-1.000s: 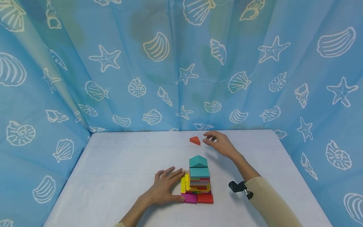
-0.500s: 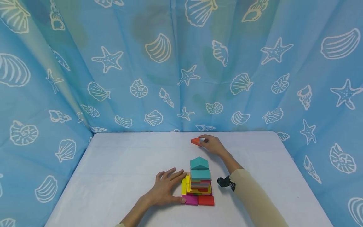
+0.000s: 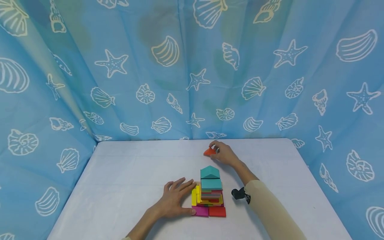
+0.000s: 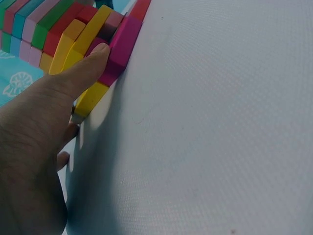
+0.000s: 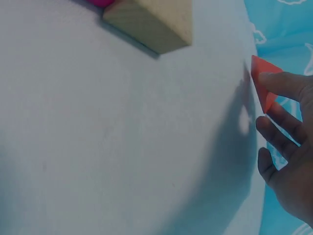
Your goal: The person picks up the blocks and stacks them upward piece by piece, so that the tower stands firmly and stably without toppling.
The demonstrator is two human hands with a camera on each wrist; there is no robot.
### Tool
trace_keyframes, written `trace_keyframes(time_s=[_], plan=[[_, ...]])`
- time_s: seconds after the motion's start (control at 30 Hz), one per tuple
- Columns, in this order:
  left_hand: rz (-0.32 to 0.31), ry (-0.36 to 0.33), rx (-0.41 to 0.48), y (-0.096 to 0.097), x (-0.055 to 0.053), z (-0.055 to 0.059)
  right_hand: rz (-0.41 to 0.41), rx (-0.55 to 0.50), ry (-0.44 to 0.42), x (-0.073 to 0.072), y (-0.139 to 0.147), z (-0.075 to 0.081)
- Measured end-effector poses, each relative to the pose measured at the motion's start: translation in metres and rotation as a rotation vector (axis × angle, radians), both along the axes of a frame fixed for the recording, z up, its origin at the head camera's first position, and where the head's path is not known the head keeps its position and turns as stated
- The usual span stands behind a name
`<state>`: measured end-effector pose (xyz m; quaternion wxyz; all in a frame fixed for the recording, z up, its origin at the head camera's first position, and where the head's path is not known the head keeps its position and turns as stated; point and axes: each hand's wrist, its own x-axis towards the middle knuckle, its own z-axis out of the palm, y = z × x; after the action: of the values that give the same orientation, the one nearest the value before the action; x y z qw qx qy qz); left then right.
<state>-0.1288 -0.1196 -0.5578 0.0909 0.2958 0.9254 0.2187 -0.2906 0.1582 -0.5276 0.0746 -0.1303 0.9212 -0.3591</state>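
Note:
Near the table's back edge my right hand [image 3: 225,154] pinches a red-orange triangular block [image 3: 209,152] between thumb and fingers. The right wrist view shows the triangular block [image 5: 264,83] under the thumb, other fingers loosely bent. My left hand [image 3: 173,201] rests at the left side of a stacked block building [image 3: 211,184], fingers spread. Its thumb touches the magenta block [image 3: 201,211] at the front left corner. A teal triangular block [image 3: 210,172] tops the building. In the left wrist view the thumb lies against the magenta block [image 4: 120,51], beside yellow blocks [image 4: 90,100].
A red block [image 3: 217,211] lies flat beside the magenta one at the building's front. A plain wooden block [image 5: 151,22] shows at the top of the right wrist view. Behind the white table [image 3: 135,170] hangs a blue seashell-print curtain [image 3: 129,76].
My right hand has moved left to the red-orange triangular block, taken hold of it and turned it so its point faces up. The left hand stays at the building.

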Motion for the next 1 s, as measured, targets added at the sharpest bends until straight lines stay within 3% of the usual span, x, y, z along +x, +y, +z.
trace_keyframes(time_s=[0.1,0.23,0.43,0.57,0.77,1.0], plan=[[-0.003,0.002,-0.001,0.0,0.0,-0.001,0.028,0.009,0.052,0.005,0.007,0.007],[-0.007,-0.002,-0.003,0.001,0.001,0.0,0.055,-0.016,0.156,0.024,0.019,0.036],[-0.012,0.009,0.002,0.002,0.001,0.001,0.097,-0.12,0.328,0.076,0.033,0.095],[-0.007,0.0,-0.009,0.001,0.001,0.002,0.163,-0.165,0.415,0.118,0.036,0.121],[-0.004,-0.007,0.004,0.0,0.001,0.001,0.255,-0.124,0.479,0.164,0.032,0.137],[-0.001,0.002,0.004,0.0,0.001,-0.001,0.287,0.005,0.469,0.181,0.021,0.132]])
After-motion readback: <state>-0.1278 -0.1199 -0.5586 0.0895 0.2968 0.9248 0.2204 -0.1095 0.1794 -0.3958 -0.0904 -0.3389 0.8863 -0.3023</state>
